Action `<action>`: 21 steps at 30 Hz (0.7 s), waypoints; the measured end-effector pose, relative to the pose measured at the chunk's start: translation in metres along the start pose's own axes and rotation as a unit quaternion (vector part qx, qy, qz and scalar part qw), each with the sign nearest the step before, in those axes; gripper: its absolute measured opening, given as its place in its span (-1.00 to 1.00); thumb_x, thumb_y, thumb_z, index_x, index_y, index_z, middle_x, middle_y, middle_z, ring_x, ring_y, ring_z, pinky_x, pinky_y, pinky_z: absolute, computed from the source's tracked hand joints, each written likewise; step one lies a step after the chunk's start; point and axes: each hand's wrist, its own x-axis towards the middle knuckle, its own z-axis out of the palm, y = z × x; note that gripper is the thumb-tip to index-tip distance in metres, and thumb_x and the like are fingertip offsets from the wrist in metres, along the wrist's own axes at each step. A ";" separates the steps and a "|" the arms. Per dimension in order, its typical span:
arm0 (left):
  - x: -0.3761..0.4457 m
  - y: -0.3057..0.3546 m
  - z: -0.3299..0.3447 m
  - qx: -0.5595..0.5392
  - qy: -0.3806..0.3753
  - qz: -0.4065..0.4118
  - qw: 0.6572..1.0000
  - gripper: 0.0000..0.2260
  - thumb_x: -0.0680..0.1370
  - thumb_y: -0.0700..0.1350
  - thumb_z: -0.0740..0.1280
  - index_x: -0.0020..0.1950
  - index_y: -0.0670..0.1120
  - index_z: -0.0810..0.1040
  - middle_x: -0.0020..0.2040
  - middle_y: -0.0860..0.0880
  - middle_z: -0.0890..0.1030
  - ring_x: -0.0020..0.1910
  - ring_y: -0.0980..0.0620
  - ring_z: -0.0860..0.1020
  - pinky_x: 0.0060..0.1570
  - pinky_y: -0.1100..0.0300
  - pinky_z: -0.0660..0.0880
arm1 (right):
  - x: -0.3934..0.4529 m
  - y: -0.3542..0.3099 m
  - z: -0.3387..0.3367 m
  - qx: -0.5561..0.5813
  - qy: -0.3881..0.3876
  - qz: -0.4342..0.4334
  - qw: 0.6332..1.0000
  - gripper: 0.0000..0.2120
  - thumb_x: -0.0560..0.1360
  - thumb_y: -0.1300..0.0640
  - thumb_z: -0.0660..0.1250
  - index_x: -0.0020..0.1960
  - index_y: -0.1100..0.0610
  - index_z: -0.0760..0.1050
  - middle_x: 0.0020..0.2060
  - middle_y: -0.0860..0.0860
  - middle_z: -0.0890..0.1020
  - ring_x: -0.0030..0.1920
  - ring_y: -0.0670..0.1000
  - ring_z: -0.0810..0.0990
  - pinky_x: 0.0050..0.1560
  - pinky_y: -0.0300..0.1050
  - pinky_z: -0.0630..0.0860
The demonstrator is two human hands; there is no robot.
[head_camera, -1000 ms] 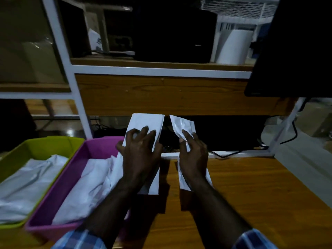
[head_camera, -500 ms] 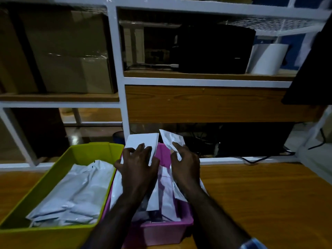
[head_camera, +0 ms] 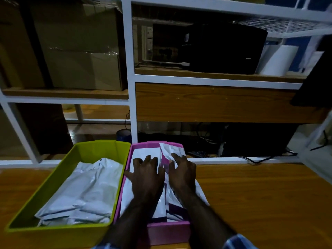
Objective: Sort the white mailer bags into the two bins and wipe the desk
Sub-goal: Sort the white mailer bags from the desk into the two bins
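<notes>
Both hands are down in the pink bin [head_camera: 167, 232], which stands just right of the green bin [head_camera: 53, 177] on the wooden desk [head_camera: 265, 198]. My left hand [head_camera: 147, 177] lies with spread fingers on a flat white mailer bag [head_camera: 143, 152] and presses it onto the bags below. My right hand [head_camera: 182, 170] has curled fingers pinching a crumpled white mailer bag [head_camera: 168, 150], whose top sticks up at the bin's far end. A pile of white mailer bags [head_camera: 86, 193] fills the green bin.
A white-framed shelf unit [head_camera: 129, 90] rises behind the bins, holding cardboard boxes [head_camera: 77, 51], a black device [head_camera: 224, 49] and a white roll [head_camera: 276, 60]. Cables [head_camera: 251, 159] run along the desk's back edge. A dark monitor edge [head_camera: 314, 78] hangs at the right.
Both hands carried the two mailer bags left from above the desk and lowered them into the pink bin. The view swung left, so both bins now show in full.
</notes>
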 end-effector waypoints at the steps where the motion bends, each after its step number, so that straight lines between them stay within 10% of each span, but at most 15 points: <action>1: 0.001 -0.001 0.002 0.005 0.001 0.000 1.000 -0.82 0.55 0.11 0.17 0.02 0.08 0.49 0.02 0.13 0.51 0.19 -0.02 0.34 0.08 -0.15 0.24 | 0.000 -0.001 0.002 -0.006 -0.001 -0.004 1.000 -0.65 0.58 0.10 0.21 0.35 -0.04 0.46 0.33 0.04 0.48 0.32 0.12 0.34 0.32 0.01 0.35; 17: 0.002 -0.013 0.024 0.061 -0.011 -0.002 0.998 -0.84 0.54 0.07 0.16 -0.02 0.07 0.49 0.01 0.13 0.50 0.19 -0.01 0.36 0.14 -0.21 0.26 | -0.008 0.001 0.011 -0.137 -0.038 -0.023 0.990 -0.63 0.62 0.06 0.14 0.41 0.03 0.40 0.36 0.12 0.47 0.39 0.10 0.35 0.43 -0.05 0.21; 21: -0.002 -0.014 0.029 0.072 -0.003 0.006 0.997 -0.75 0.57 0.05 0.15 0.16 0.06 0.52 0.21 0.10 0.53 0.35 -0.02 0.33 0.18 -0.17 0.27 | -0.010 0.004 0.019 -0.140 -0.033 -0.023 0.989 -0.42 0.61 -0.15 -0.17 0.33 0.06 0.47 0.31 0.13 0.52 0.38 0.12 0.37 0.46 0.01 0.17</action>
